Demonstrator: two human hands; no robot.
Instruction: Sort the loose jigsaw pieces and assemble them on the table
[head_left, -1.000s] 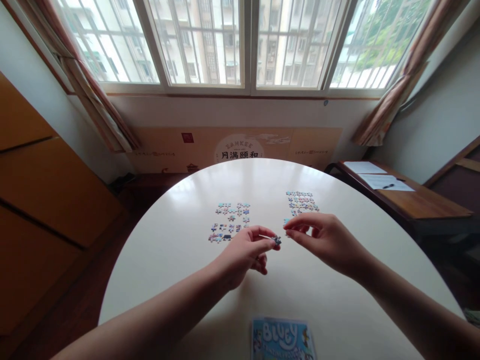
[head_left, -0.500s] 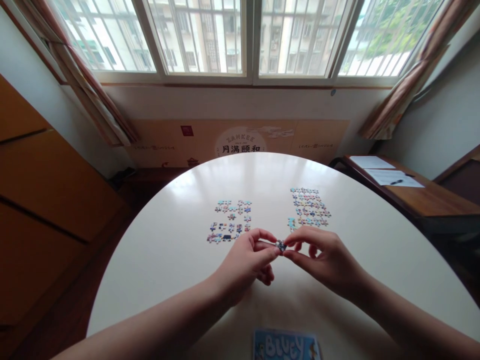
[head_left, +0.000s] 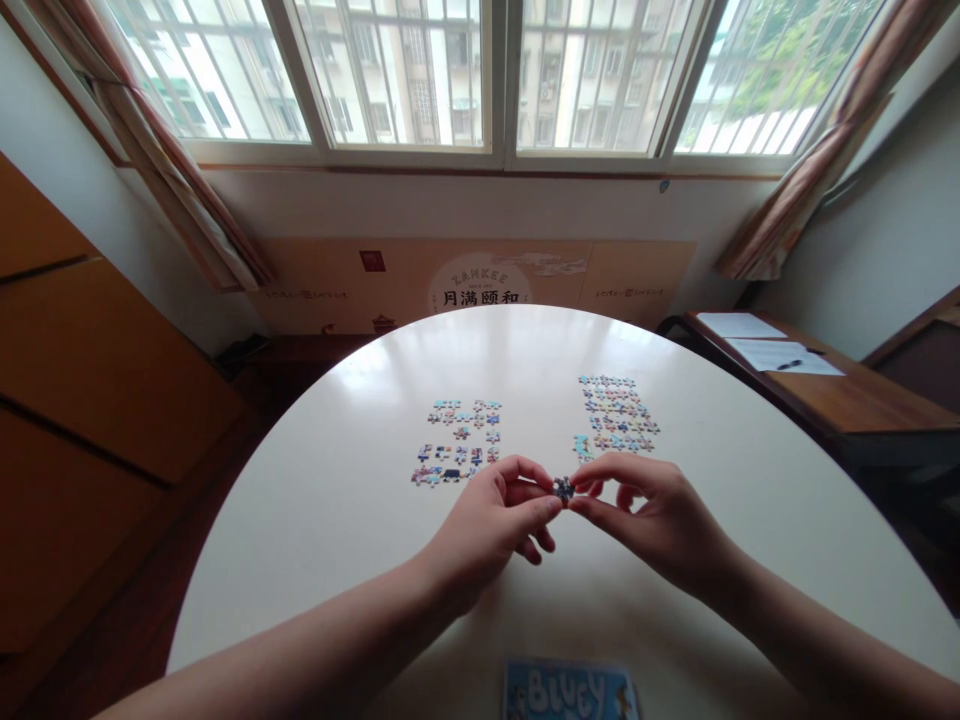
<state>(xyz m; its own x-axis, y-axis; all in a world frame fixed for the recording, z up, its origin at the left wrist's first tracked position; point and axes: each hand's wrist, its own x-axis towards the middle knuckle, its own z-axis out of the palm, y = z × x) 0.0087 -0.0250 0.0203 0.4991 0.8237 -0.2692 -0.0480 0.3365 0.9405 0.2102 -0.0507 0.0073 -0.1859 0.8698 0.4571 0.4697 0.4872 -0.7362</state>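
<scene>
A small dark jigsaw piece (head_left: 564,489) is pinched between both hands above the table. My left hand (head_left: 504,505) grips its left side with thumb and fingertips, the other fingers curled loosely below. From the right, my right hand (head_left: 645,495) holds the same piece between thumb and index finger. Beyond my left hand lies a spread group of jigsaw pieces (head_left: 451,475) on the white table, partly hidden by that hand. Past my right hand sits a denser block of pieces (head_left: 619,405), its near edge close to my fingers.
The round white table (head_left: 315,520) fills the middle. A blue box marked BLUEY (head_left: 570,690) lies at its near edge, cut off by the frame. To the right, a wooden desk (head_left: 862,400) carries papers (head_left: 784,355) and pens. Orange-brown cabinets (head_left: 90,400) stand on the left.
The piece has turned slightly between my fingers and more of its face shows. Both hands stay in nearly the same place; the view has shifted very little.
</scene>
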